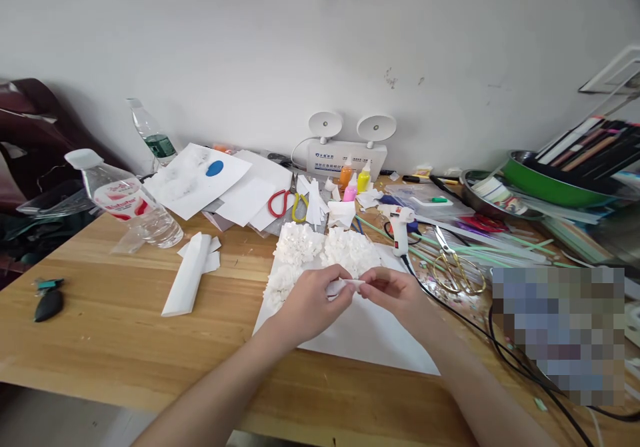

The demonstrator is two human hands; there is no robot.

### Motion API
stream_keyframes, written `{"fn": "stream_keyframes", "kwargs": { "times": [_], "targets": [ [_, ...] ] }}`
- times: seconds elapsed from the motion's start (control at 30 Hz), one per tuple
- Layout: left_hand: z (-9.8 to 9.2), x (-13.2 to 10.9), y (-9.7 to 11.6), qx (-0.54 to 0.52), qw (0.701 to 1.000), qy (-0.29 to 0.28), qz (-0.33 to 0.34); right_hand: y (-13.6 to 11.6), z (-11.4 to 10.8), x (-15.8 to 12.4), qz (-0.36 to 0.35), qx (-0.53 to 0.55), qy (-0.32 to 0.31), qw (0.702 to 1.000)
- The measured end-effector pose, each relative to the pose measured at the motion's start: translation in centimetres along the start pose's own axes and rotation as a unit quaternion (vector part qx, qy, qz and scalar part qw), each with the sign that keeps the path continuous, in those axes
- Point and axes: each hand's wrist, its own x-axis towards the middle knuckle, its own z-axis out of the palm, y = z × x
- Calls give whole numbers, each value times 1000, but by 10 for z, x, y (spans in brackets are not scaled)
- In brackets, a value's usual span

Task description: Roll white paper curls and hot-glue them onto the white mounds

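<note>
Both hands meet over a white sheet (370,337) on the wooden table. My left hand (315,300) pinches a small strip of white paper (354,282) between thumb and fingers. The strip's other end sits in the closed fingertips of my right hand (395,297). Just beyond the hands, clumps of crumpled white paper pieces (299,242) cover the back and left side of the sheet; my left hand partly hides them. A white hot glue gun (400,227) stands to the right of the sheet.
Gold-handled scissors (457,270) lie right, near a black cable (460,317). Red-and-yellow-handled scissors (290,204) and paper strips (316,200) lie behind the sheet. At left are folded paper (187,280) and a water bottle (133,200). A green pan (555,187) holds markers at back right.
</note>
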Motion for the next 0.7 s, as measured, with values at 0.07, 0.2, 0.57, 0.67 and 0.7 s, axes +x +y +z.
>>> {"fn": "stream_keyframes", "kwargs": {
  "times": [0.07,0.2,0.57,0.67,0.7],
  "targets": [
    [1,0,-1,9,1000,6,8,2,0,0,0,-1,4,1000],
    [1,1,-2,10,1000,7,16,3,1,1,-11,-6,7,1000],
    [3,1,-6,42,998,37,27,1,1,1,-21,-16,9,1000],
    [4,2,-7,43,998,42,32,1,2,0,-29,-12,1,1000],
    [5,2,-8,46,997,44,36,1,2,-1,-34,-13,-1,999]
  ]
}}
